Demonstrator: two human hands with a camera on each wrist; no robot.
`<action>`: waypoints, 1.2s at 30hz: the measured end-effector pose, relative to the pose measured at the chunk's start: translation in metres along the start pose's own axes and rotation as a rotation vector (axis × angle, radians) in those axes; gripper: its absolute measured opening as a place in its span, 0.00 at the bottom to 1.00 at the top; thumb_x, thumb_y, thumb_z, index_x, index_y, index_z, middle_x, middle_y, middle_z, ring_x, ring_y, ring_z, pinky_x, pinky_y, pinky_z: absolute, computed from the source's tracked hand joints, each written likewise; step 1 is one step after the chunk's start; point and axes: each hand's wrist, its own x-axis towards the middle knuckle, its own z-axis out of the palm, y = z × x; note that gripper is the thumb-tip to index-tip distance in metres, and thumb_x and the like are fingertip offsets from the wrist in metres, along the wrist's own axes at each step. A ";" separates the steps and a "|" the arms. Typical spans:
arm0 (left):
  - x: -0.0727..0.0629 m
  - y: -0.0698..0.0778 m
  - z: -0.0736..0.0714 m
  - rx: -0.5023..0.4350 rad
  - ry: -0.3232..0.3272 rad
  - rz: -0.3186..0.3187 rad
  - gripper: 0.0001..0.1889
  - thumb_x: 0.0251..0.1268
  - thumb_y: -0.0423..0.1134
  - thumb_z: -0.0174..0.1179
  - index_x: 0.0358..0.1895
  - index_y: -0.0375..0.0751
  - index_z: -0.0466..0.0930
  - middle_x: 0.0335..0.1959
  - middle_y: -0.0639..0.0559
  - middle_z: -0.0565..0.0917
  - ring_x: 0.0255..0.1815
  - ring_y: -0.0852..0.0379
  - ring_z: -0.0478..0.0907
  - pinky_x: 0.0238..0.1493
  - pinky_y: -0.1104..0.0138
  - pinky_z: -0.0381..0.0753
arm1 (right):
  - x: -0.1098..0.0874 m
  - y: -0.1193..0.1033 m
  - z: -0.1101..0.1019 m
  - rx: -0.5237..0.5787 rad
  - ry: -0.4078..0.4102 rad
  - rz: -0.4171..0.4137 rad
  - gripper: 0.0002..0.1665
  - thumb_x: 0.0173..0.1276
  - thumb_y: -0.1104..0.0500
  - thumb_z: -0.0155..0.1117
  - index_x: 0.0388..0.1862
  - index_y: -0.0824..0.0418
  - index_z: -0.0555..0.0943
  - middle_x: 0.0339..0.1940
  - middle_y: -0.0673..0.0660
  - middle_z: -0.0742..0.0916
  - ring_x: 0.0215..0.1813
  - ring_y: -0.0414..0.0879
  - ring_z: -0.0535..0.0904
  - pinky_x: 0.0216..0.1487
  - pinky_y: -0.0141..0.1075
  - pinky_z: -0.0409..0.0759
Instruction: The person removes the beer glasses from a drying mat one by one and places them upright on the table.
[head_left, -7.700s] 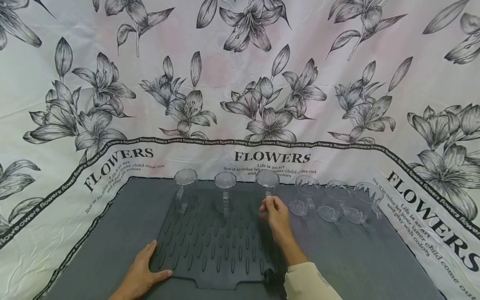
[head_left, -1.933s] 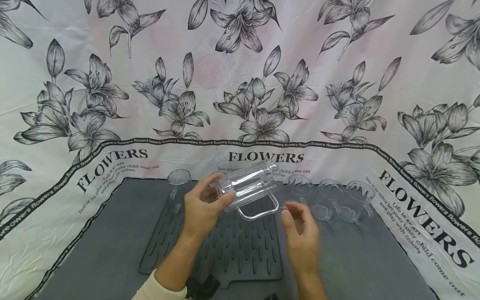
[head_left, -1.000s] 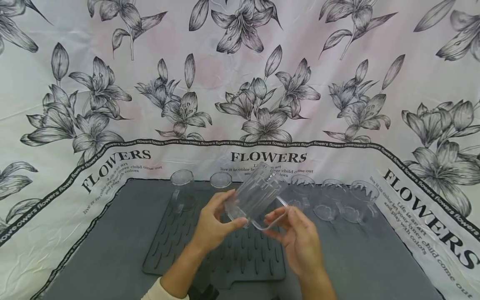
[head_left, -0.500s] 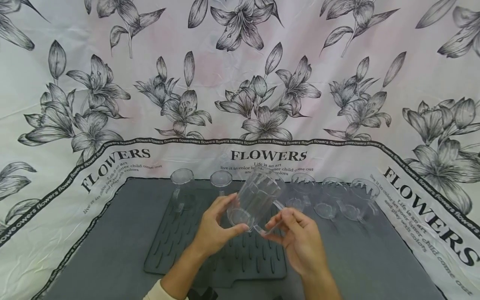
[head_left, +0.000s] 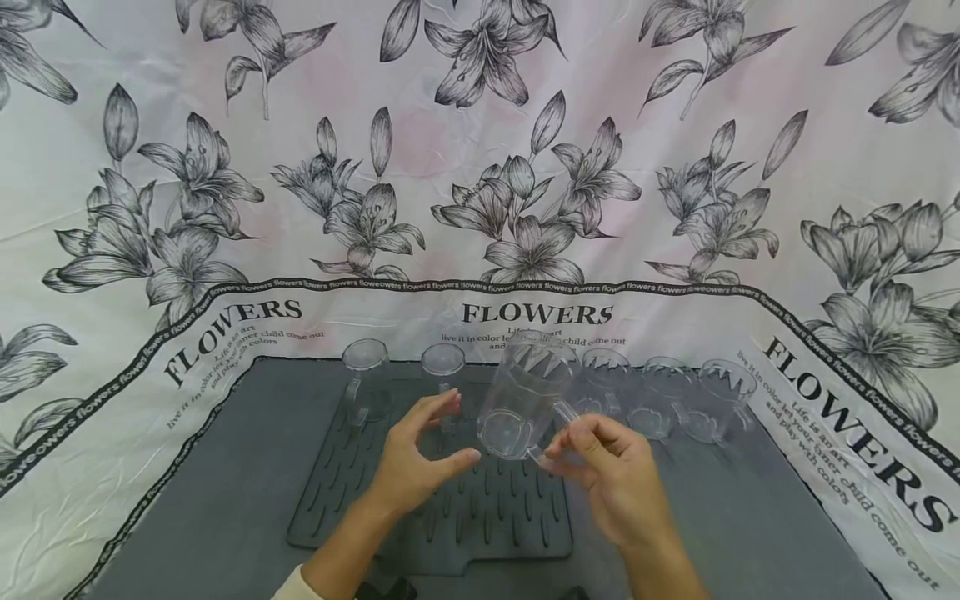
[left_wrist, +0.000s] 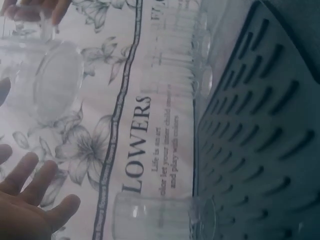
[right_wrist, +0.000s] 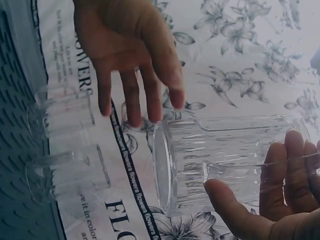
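Above the ridged drying mat (head_left: 525, 504), only the right hand (head_left: 618, 475) now grips the clear mug (head_left: 525, 396) by its handle (head_left: 567, 411), the left hand (head_left: 412, 467) having let go, fingers parted, so turning it mouth-up looks nearly done.

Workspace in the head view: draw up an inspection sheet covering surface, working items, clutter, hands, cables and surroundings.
Surface: gray table, bearing a dark ridged drying mat.
Working items: held clear mug raised and tilted, base toward the camera; two inverted mugs at the mat's far edge; three upright mugs on the table, right of the mat.
Clutter: nothing seen.
Left hand: open beside the held clear mug, holding nothing.
Right hand: grips that mug's handle.
Cables: nothing seen.
Surroundings: white lily-print cloth lettered "FLOWERS" behind and at both sides.
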 end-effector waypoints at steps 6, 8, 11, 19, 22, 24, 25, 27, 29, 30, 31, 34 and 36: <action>-0.009 -0.005 -0.015 0.031 0.013 -0.035 0.36 0.55 0.35 0.72 0.69 0.46 0.68 0.62 0.51 0.73 0.63 0.49 0.69 0.61 0.44 0.67 | -0.005 -0.005 -0.010 -0.064 0.043 -0.004 0.15 0.76 0.72 0.46 0.34 0.67 0.80 0.31 0.58 0.83 0.38 0.49 0.82 0.43 0.47 0.83; -0.013 -0.008 -0.020 0.051 0.021 -0.050 0.36 0.55 0.36 0.72 0.69 0.46 0.68 0.62 0.53 0.73 0.63 0.50 0.69 0.61 0.45 0.67 | -0.007 -0.007 -0.013 -0.082 0.065 -0.018 0.14 0.75 0.73 0.46 0.34 0.70 0.80 0.31 0.58 0.84 0.38 0.50 0.82 0.44 0.47 0.83; -0.020 -0.011 -0.028 0.081 0.039 -0.073 0.36 0.54 0.36 0.72 0.69 0.46 0.68 0.62 0.55 0.73 0.63 0.50 0.70 0.61 0.47 0.68 | -0.012 -0.009 -0.017 -0.111 0.105 -0.034 0.13 0.75 0.73 0.46 0.34 0.73 0.79 0.31 0.59 0.84 0.38 0.50 0.83 0.44 0.46 0.83; -0.041 -0.020 -0.054 0.147 0.098 -0.125 0.36 0.54 0.36 0.73 0.69 0.48 0.68 0.62 0.54 0.73 0.62 0.52 0.70 0.60 0.59 0.70 | -0.028 -0.016 -0.026 -0.239 0.291 -0.001 0.12 0.74 0.70 0.51 0.35 0.82 0.74 0.30 0.61 0.83 0.37 0.51 0.82 0.45 0.44 0.83; -0.047 -0.024 -0.064 0.162 0.126 -0.145 0.37 0.54 0.34 0.72 0.69 0.47 0.68 0.62 0.53 0.73 0.62 0.53 0.69 0.59 0.66 0.70 | -0.032 -0.017 -0.030 -0.277 0.351 0.005 0.13 0.74 0.69 0.52 0.35 0.83 0.74 0.30 0.62 0.83 0.37 0.51 0.82 0.44 0.43 0.83; -0.052 -0.025 -0.071 0.163 0.147 -0.161 0.37 0.54 0.33 0.72 0.69 0.46 0.67 0.61 0.51 0.73 0.62 0.54 0.69 0.58 0.70 0.69 | -0.035 -0.018 -0.033 -0.294 0.376 0.003 0.13 0.74 0.69 0.53 0.35 0.83 0.74 0.30 0.62 0.83 0.37 0.50 0.82 0.44 0.42 0.83; -0.054 -0.026 -0.074 0.167 0.159 -0.166 0.37 0.54 0.33 0.72 0.69 0.45 0.67 0.61 0.50 0.73 0.61 0.54 0.69 0.57 0.71 0.69 | -0.037 -0.018 -0.034 -0.299 0.387 -0.001 0.13 0.74 0.69 0.53 0.35 0.83 0.74 0.30 0.62 0.83 0.37 0.50 0.82 0.44 0.42 0.83; -0.057 -0.028 -0.079 0.169 0.176 -0.171 0.37 0.54 0.31 0.72 0.69 0.42 0.67 0.60 0.48 0.73 0.60 0.55 0.69 0.56 0.74 0.69 | -0.040 -0.018 -0.037 -0.299 0.404 -0.007 0.13 0.74 0.69 0.52 0.36 0.83 0.74 0.30 0.61 0.84 0.37 0.50 0.82 0.45 0.41 0.83; -0.061 -0.030 -0.084 0.163 0.189 -0.185 0.37 0.54 0.30 0.72 0.69 0.41 0.66 0.60 0.46 0.73 0.60 0.57 0.68 0.55 0.76 0.69 | -0.043 -0.018 -0.040 -0.296 0.416 -0.007 0.13 0.74 0.69 0.52 0.35 0.82 0.74 0.30 0.60 0.84 0.38 0.49 0.82 0.46 0.41 0.82; -0.063 -0.031 -0.086 0.161 0.195 -0.191 0.37 0.54 0.30 0.71 0.69 0.40 0.66 0.60 0.45 0.73 0.60 0.57 0.68 0.55 0.77 0.68 | -0.044 -0.017 -0.041 -0.293 0.422 -0.009 0.13 0.74 0.69 0.52 0.35 0.82 0.74 0.30 0.60 0.84 0.38 0.49 0.82 0.46 0.41 0.82; -0.065 -0.032 -0.088 0.158 0.200 -0.201 0.38 0.54 0.30 0.71 0.69 0.41 0.66 0.61 0.45 0.72 0.60 0.58 0.68 0.55 0.77 0.68 | -0.046 -0.016 -0.042 -0.292 0.429 -0.012 0.13 0.74 0.69 0.52 0.35 0.81 0.75 0.30 0.60 0.85 0.38 0.49 0.83 0.46 0.40 0.82; -0.072 -0.036 -0.093 0.164 0.211 -0.235 0.38 0.55 0.31 0.71 0.70 0.40 0.64 0.63 0.44 0.71 0.61 0.63 0.66 0.56 0.79 0.67 | -0.051 -0.013 -0.046 -0.270 0.431 -0.051 0.12 0.74 0.71 0.50 0.34 0.81 0.75 0.30 0.60 0.85 0.37 0.48 0.83 0.46 0.38 0.82; -0.078 -0.039 -0.096 0.188 0.218 -0.266 0.38 0.55 0.33 0.71 0.71 0.40 0.64 0.63 0.44 0.70 0.62 0.66 0.65 0.56 0.80 0.66 | -0.055 -0.010 -0.049 -0.250 0.434 -0.086 0.11 0.74 0.73 0.50 0.33 0.82 0.75 0.30 0.60 0.85 0.37 0.48 0.83 0.45 0.37 0.82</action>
